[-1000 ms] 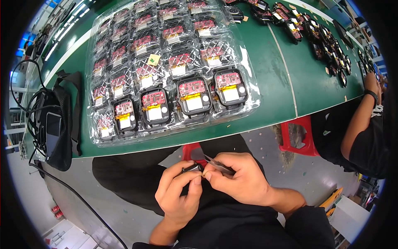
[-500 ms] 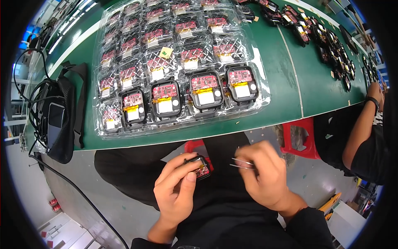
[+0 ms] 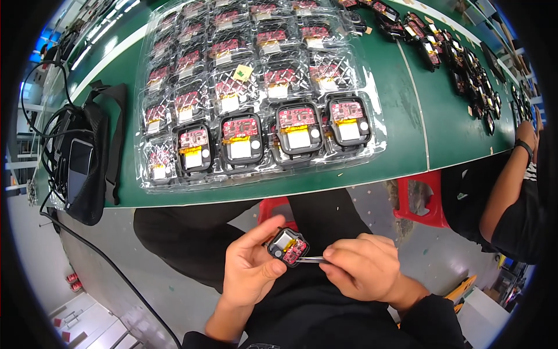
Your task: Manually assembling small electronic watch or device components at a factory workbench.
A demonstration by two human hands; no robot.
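Over my lap, my left hand (image 3: 251, 263) grips a small black smartwatch housing (image 3: 288, 246) by its edge. Its inside faces up and shows a red circuit board, a yellow flex strip and a silver battery. My right hand (image 3: 365, 266) is closed on a pair of metal tweezers (image 3: 313, 260). Their tips reach the housing's right side next to the red board; whether they pinch any part is too small to tell. On the green table ahead lies a clear plastic tray (image 3: 372, 152) with rows of similar housings, four of them uncovered in front.
A black bag (image 3: 99, 168) with cables and a dark device sits at the table's left. More housings (image 3: 474, 75) are piled at the far right. A co-worker's arm (image 3: 504, 180) is at the right, beside a red stool (image 3: 421, 200). A yellowish square (image 3: 243, 72) rests on the tray.
My right hand has lowered and moved left, bringing the tweezers to the housing. In my left hand the housing has turned, so its inside now shows more fully.
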